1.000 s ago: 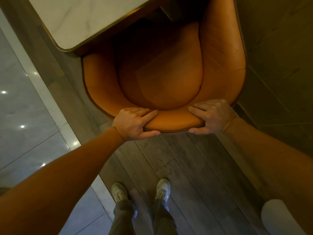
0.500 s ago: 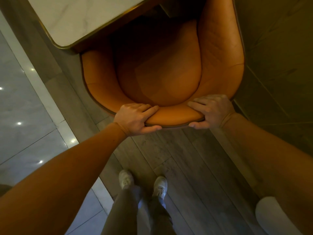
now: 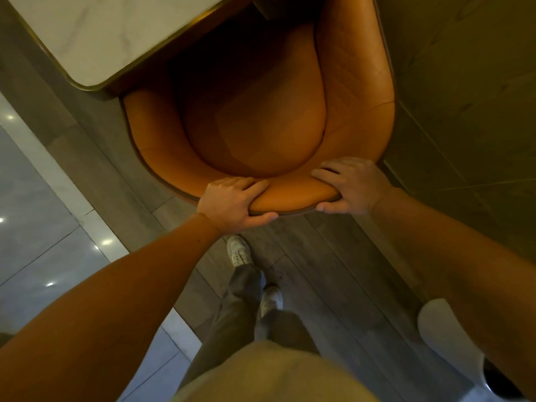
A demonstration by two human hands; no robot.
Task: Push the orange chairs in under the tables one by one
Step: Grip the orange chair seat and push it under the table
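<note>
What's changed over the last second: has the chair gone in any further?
The orange chair has slid a little further toward the marble table, and one shoe has stepped forward behind it. Nothing was let go: the left hand and right hand still grip the top of the backrest as before.

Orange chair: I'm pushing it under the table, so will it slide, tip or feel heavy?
Probably slides: the floor is smooth plank. Tipping seems unlikely, since the orange chair is a wide tub. Likely weighty, as the left hand and right hand both hold its padded back rim.
</note>
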